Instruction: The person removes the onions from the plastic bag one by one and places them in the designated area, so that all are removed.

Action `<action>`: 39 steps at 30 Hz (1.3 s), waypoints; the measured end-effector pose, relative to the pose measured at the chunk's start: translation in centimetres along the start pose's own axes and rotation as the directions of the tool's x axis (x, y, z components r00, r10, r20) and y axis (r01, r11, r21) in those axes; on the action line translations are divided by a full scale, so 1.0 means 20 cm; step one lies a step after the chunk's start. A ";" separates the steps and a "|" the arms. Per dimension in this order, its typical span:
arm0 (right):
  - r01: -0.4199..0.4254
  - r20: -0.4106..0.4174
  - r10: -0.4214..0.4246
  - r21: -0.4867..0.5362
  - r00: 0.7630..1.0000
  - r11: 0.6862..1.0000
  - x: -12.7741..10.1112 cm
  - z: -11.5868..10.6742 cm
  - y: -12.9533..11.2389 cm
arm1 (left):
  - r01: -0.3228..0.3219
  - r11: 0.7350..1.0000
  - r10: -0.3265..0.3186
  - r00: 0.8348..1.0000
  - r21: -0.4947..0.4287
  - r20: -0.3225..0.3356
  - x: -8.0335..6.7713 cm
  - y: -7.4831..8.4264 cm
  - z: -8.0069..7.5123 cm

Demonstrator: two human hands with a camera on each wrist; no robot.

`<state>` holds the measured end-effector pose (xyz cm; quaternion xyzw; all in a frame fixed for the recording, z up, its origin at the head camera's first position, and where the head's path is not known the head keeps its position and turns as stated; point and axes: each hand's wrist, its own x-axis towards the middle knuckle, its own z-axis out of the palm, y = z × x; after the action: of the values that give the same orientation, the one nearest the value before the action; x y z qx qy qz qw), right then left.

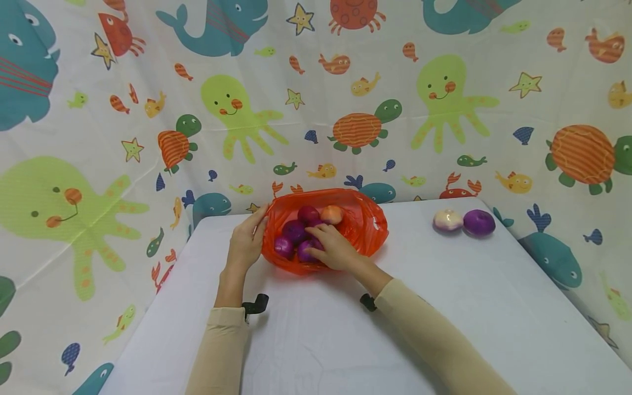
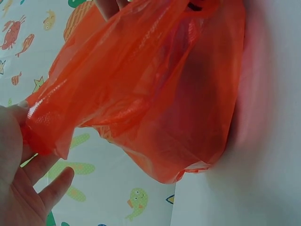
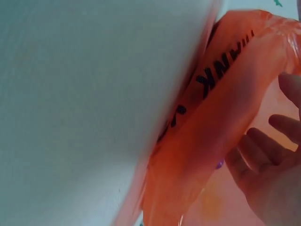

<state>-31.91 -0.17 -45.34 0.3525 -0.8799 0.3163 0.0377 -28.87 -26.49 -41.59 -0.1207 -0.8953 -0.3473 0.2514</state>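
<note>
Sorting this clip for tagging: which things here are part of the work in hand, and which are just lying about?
In hand:
- orange plastic bag, edge held by the left hand
- purple onions in the bag, right hand resting on them
- pale orange onion in the bag

Lying about:
- white-purple onion and purple onion on the table
- sea-creature cloth

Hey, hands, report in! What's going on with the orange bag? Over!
Left hand holds the orange bag open by its rim. Right hand is inside, on a purple onion. Two more onions sit apart, nothing blocking.

Both hands forward; right hand [image 1: 332, 248] seemingly curled.
</note>
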 end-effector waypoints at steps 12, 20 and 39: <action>-0.066 0.024 0.068 -0.050 0.997 0.997 0.02 0.07 -0.01 | 0.001 1.000 -0.001 1.000 0.000 0.001 0.00 0.01 -0.01; -0.060 0.047 0.064 -0.091 0.997 0.994 0.02 0.08 -0.02 | 0.017 1.000 -0.017 1.000 0.002 0.008 0.00 0.01 -0.01; -0.077 0.070 0.081 -0.057 0.994 0.995 0.01 0.08 -0.03 | -0.022 1.000 0.022 1.000 -0.003 -0.002 0.00 0.00 0.00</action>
<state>-31.50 -1.50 -46.18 0.3275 -0.9021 0.2809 0.0031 -28.88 -26.53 -41.59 -0.1306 -0.8931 -0.3462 0.2560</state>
